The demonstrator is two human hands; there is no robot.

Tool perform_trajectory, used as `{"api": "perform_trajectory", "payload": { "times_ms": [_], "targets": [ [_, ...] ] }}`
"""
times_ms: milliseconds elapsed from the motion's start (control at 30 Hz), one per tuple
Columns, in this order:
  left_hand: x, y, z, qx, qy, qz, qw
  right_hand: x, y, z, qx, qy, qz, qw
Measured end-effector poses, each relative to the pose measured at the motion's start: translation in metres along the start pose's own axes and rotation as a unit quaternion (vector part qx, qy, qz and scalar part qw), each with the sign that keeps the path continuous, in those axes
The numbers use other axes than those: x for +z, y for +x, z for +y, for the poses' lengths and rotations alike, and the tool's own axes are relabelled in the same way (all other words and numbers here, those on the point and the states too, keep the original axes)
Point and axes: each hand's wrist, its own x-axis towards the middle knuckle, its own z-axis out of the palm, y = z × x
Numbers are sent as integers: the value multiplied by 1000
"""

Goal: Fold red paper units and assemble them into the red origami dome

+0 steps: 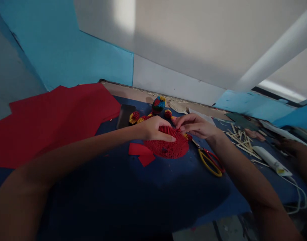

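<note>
A round red piece of folded paper units (168, 147), ribbed all over with a small dark hole near its middle, is held just over the blue table. My left hand (155, 129) grips its upper left edge, thumb across the front and fingers behind. At the upper right edge, my right hand (197, 126) is closed in a pinch with thumb and forefinger on a small red bit at the rim. Whether that bit is a separate folded unit, I cannot tell. Small red paper strips (143, 154) lie just below and left of the round piece.
Large red sheets (55, 124) cover the left side, beside a dark phone (126, 115). Multicoloured folded-paper pieces (158, 104) stand behind my hands. Scissors (211, 162) lie under my right forearm. Wooden sticks (241, 139), a white corded tool (271, 160) and another person's arm (299, 154) are at right.
</note>
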Motion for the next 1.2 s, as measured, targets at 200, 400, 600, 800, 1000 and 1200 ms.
{"api": "perform_trajectory", "payload": {
  "times_ms": [200, 400, 600, 800, 1000, 1200],
  "targets": [
    [2, 2, 1, -5, 16, 7, 1000, -2, 4, -1, -1, -20, -14, 1000],
    [2, 3, 1, -34, 22, 2, 999, -4, 7, 1, 6, -26, -20, 999],
    [1, 3, -1, -11, 13, 7, 1000, -2, 3, 0, 10, -37, 20, 999],
    [2, 2, 0, -25, 13, 6, 1000, 2, -2, -7, 24, -56, 28, 998],
    [3, 1, 3, -21, 33, -1, 999, 3, -2, -20, 35, -99, -6, 994],
    [3, 1, 6, -35, 17, 0, 999, 4, -3, -25, 67, -92, -7, 994]
  ]
}}
